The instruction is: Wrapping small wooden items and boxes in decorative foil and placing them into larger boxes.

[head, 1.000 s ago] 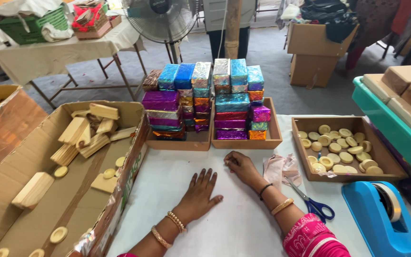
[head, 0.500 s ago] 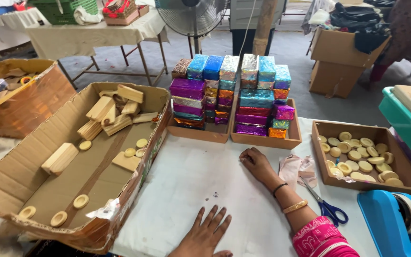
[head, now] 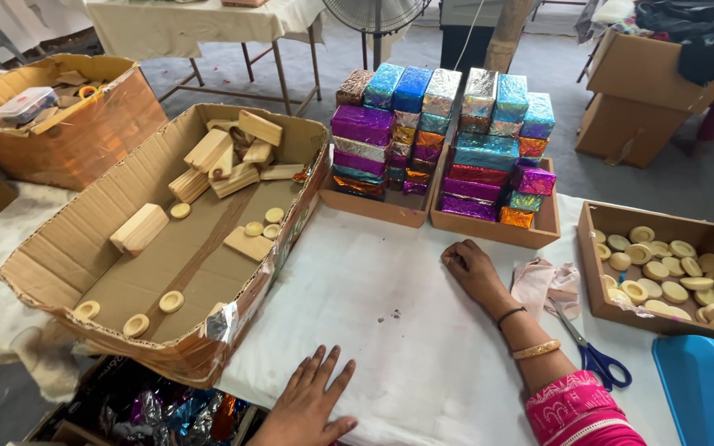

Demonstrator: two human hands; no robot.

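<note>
My left hand (head: 311, 405) lies flat and open on the white table cover (head: 390, 306) near its front edge, holding nothing. My right hand (head: 473, 268) rests on the same cover with fingers loosely curled, empty, just in front of two low cardboard trays (head: 489, 227) stacked with foil-wrapped blocks (head: 448, 132) in purple, blue, silver and orange. A crumpled pink cloth (head: 543, 285) lies right of that hand.
A large open cardboard box (head: 76, 248) at left holds wooden blocks (head: 229, 161) and round wooden discs. A small box of discs (head: 671, 272) sits right. Blue-handled scissors (head: 592, 355) and a blue tape dispenser (head: 704, 388) lie at front right. More boxes and a fan stand behind.
The view has swung left and down. My left hand has slid back toward the table's front edge. My right hand has stayed in place before the trays.
</note>
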